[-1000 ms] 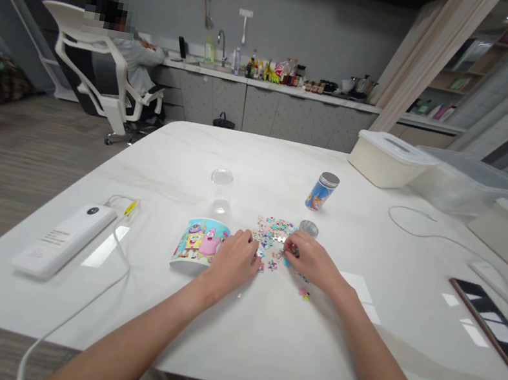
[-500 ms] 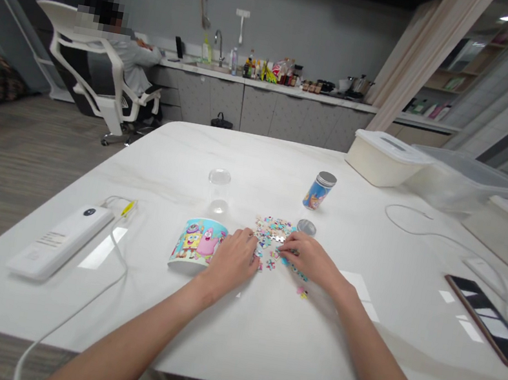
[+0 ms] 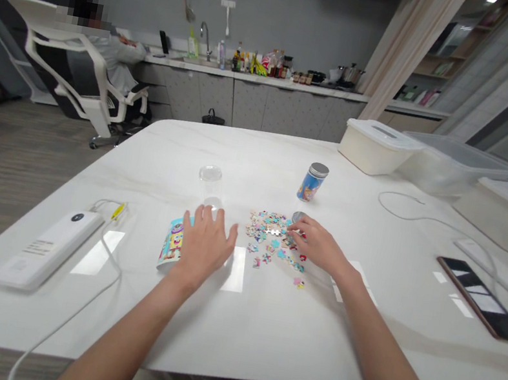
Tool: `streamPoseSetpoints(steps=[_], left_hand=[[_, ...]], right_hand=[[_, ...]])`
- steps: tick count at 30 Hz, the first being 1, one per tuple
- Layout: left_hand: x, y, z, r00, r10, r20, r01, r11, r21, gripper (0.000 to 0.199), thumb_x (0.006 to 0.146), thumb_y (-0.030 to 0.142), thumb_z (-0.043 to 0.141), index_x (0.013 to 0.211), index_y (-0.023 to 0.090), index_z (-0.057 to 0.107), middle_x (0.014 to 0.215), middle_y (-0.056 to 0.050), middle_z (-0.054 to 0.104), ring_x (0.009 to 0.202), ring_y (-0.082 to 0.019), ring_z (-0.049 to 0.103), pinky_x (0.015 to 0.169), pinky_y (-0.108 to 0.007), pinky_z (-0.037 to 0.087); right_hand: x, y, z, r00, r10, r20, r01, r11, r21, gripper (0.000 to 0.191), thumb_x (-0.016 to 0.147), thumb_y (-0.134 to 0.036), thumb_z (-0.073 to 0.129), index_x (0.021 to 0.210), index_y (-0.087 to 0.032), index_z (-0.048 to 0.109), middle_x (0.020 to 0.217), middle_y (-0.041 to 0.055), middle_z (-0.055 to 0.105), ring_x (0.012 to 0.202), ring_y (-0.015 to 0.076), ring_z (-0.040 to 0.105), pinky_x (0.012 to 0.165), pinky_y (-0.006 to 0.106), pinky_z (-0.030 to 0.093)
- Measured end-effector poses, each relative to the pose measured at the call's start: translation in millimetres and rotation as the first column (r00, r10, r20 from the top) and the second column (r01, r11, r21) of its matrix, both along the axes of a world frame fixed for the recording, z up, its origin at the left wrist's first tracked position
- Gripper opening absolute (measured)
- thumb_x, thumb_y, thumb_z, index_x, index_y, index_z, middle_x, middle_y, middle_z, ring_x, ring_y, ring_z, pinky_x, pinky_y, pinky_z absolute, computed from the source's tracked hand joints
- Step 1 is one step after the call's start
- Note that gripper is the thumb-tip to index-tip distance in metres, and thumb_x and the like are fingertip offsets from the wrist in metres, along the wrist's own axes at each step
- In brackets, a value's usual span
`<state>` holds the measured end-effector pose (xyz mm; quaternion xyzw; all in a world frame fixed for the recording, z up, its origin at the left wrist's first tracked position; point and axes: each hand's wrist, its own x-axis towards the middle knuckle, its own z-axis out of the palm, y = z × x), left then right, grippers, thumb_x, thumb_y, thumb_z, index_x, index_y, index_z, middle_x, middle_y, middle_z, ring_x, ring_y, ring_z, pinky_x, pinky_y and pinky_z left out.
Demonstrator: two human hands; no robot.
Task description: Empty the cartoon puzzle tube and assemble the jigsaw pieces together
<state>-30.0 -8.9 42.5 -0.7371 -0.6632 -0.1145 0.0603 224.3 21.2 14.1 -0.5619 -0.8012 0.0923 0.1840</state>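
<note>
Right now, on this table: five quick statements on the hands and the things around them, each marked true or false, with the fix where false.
1. The left hand covers part of the picture sheet. True.
2. The blue printed can lies on its side. False: it stands upright, its silver lid uppermost.
3. The right hand is at the puzzle pieces. True.
4. The phone is left of the puzzle pieces. False: it lies to their right.
5. The white power bank is left of the picture sheet. True.

Kitchen area, shown by the sink faucet [image 3: 205, 40] and bottled condiments [image 3: 276, 63].
</note>
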Motion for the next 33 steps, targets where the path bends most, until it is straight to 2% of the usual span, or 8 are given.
streamPoseSetpoints(steps=[5,7,11,14,19,25,30,33], left_hand=[[-40,13,10.9,0.992,0.024,-0.123,-0.069,0.922,-0.382,0.033,0.081,0.019,0.046,0.110,0.009,0.058,0.106,-0.021,0.063,0.103,-0.036,0.059,0.084,-0.048,0.044],[-55,22,10.9,0.991,-0.090,0.100,0.127,0.870,-0.476,0.041,0.079,0.018,0.049,0.120,0.016,0.054,0.107,-0.014,0.065,0.098,-0.029,0.062,0.083,-0.040,0.046],[-62,33,13.4,0.823,-0.145,0.549,0.436,0.781,-0.447,0.038,0.074,0.033,0.062,0.110,0.021,0.060,0.101,-0.006,0.065,0.083,-0.021,0.063,0.073,-0.032,0.049],[-52,31,20.2,0.687,-0.169,0.707,0.564,0.738,-0.371,0.032,0.067,0.033,0.069,0.095,0.019,0.065,0.089,-0.003,0.066,0.085,-0.021,0.062,0.073,-0.031,0.049],[-40,28,23.8,0.560,-0.111,0.821,0.645,0.681,-0.348,0.034,0.065,0.039,0.074,0.089,0.017,0.065,0.085,-0.003,0.069,0.080,-0.020,0.064,0.069,-0.030,0.050],[-55,39,19.4,0.600,0.023,0.800,0.541,0.725,-0.427,0.041,0.065,0.050,0.074,0.087,0.016,0.066,0.084,-0.005,0.070,0.080,-0.021,0.066,0.065,-0.028,0.050],[-61,36,23.8,0.535,0.161,0.829,0.584,0.638,-0.501,0.047,0.056,0.042,0.082,0.091,0.016,0.062,0.089,-0.005,0.071,0.076,-0.020,0.067,0.061,-0.027,0.051],[-62,36,24.6,0.540,0.184,0.821,0.527,0.686,-0.501,0.046,0.057,0.038,0.081,0.093,0.016,0.063,0.082,-0.003,0.070,0.066,-0.016,0.065,0.052,-0.023,0.046]], right_hand=[[-4,-2,3.8,1.000,0.010,0.005,-0.010,1.000,-0.001,0.023,0.092,-0.021,0.047,0.092,-0.019,0.070,0.096,0.0081,0.062,0.089,0.0207,0.061,0.078,0.033,0.048],[-10,-4,4.7,0.997,0.067,-0.022,-0.067,0.998,0.020,0.023,0.092,-0.019,0.046,0.094,-0.019,0.069,0.098,0.0094,0.062,0.093,0.0218,0.060,0.081,0.035,0.049],[-37,-15,-0.6,0.947,0.191,-0.260,-0.193,0.981,0.020,0.024,0.092,-0.023,0.050,0.111,-0.021,0.064,0.108,0.0103,0.063,0.099,0.0224,0.060,0.089,0.040,0.048],[-64,-27,-8.2,0.816,0.059,-0.576,-0.196,0.964,-0.178,0.039,0.089,-0.033,0.057,0.126,-0.021,0.054,0.113,0.0100,0.064,0.095,0.0200,0.063,0.081,0.038,0.053],[-91,-39,-8.4,0.481,-0.181,-0.858,-0.483,0.762,-0.432,0.045,0.075,-0.042,0.072,0.111,-0.020,0.056,0.089,0.0039,0.070,0.073,0.0175,0.067,0.065,0.031,0.055],[-86,-34,-2.5,0.431,-0.295,-0.853,-0.182,0.898,-0.402,0.031,0.072,-0.040,0.071,0.091,-0.020,0.059,0.087,0.0014,0.067,0.049,0.0082,0.052,0.041,0.022,0.043],[-80,-32,-3.5,0.403,-0.350,-0.846,-0.111,0.898,-0.425,0.031,0.074,-0.044,0.067,0.092,-0.021,0.055,0.095,0.0028,0.064,0.049,0.0104,0.055,0.029,0.021,0.038],[-82,-33,-4.3,0.390,-0.342,-0.855,-0.142,0.895,-0.423,0.031,0.076,-0.043,0.066,0.095,-0.023,0.053,0.096,0.0032,0.063,0.053,0.0121,0.058,0.031,0.023,0.045]])
